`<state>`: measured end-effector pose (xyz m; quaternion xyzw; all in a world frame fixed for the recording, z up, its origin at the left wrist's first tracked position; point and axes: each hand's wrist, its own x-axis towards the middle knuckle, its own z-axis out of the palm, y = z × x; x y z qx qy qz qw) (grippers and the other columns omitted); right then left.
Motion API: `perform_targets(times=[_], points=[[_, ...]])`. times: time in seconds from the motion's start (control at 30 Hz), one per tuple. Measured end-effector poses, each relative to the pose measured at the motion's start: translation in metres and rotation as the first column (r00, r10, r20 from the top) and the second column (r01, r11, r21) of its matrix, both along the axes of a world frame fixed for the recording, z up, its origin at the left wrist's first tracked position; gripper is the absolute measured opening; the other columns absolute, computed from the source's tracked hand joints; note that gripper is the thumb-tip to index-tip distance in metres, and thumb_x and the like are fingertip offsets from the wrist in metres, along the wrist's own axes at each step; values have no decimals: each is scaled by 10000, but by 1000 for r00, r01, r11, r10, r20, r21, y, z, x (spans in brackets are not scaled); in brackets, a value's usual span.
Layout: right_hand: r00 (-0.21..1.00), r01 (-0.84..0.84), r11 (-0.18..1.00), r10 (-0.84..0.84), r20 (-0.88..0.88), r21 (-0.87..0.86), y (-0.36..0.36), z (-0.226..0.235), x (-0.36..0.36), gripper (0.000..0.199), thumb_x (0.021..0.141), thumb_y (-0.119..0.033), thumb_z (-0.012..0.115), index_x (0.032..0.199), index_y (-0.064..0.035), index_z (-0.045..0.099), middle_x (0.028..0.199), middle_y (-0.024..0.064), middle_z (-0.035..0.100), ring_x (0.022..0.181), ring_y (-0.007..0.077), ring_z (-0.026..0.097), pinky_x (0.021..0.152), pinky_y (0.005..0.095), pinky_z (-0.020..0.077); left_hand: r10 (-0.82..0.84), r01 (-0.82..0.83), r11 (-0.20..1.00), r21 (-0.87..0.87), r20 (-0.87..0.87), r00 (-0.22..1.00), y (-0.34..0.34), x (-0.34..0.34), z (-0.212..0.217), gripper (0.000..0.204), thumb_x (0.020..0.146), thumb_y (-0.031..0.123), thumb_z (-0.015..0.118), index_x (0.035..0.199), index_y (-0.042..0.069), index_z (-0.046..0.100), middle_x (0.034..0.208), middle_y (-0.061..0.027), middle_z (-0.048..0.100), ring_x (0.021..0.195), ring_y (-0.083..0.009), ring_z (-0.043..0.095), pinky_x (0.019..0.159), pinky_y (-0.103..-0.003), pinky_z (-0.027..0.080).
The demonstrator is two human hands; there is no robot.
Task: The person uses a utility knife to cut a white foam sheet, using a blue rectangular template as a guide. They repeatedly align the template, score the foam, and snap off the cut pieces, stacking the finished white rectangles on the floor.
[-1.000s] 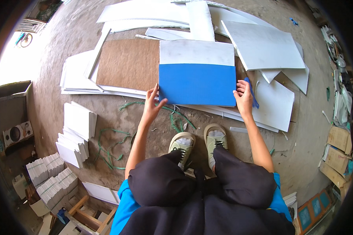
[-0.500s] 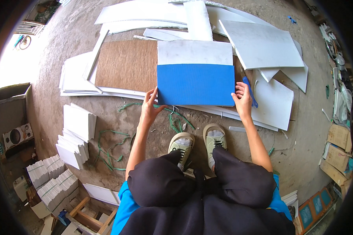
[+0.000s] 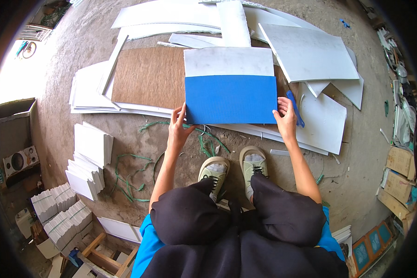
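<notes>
White tile stacks [image 3: 90, 153] far left on floor; green straps [image 3: 129, 178] beside them. Brown board [image 3: 148, 76] left of middle. Left hand [image 3: 178, 127] grips near left corner of blue and white sheet [image 3: 230, 88]. Sheet lies flat on brown board. Right hand [image 3: 287, 118] grips near right corner. Blue knife [image 3: 295, 109] just right of that hand. Big white panel [image 3: 310, 53] far right

Floor [image 3: 78, 55]: bare grey concrete, dusty, stained. Strong daylight enters at far left, overexposed patch [image 3: 9, 74]. White sheets [image 3: 171, 16] scattered across the far floor; a brown board [image 3: 148, 76] lies on some of them. Green strapping [image 3: 125, 173] loose on the floor. Stacks of small white panels [image 3: 90, 146] at left, bundled stacks [image 3: 55, 213] nearer. Grey box with round opening [image 3: 18, 162] at left edge. Wooden frame [image 3: 102, 257] at lower left. Cardboard boxes [image 3: 398, 171] at right.
</notes>
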<state>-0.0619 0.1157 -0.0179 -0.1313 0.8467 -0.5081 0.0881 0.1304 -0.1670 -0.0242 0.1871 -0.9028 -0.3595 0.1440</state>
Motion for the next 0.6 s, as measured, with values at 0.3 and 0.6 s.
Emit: perform_targets(times=[0.3,0.6], points=[[1000,-1,1000,1,24,28,-3,5,-2,443,714,77,600,1118,-43,462,1042,113,572,906,193,567,796,302,472,31,-31,999,14,2,1000,4,1,2,791,570,48,775,1281,101,432,1090,-85,497,841,-174,556,706,-288,535],[1000,-16,1000,16,3,-10,-1,4,-4,421,716,62,599,1104,-52,480,1043,107,574,861,182,576,767,293,477,48,-48,998,-34,-3,999,9,3,2,812,544,36,778,1278,118,441,1051,-81,512,835,-181,557,712,-295,530]])
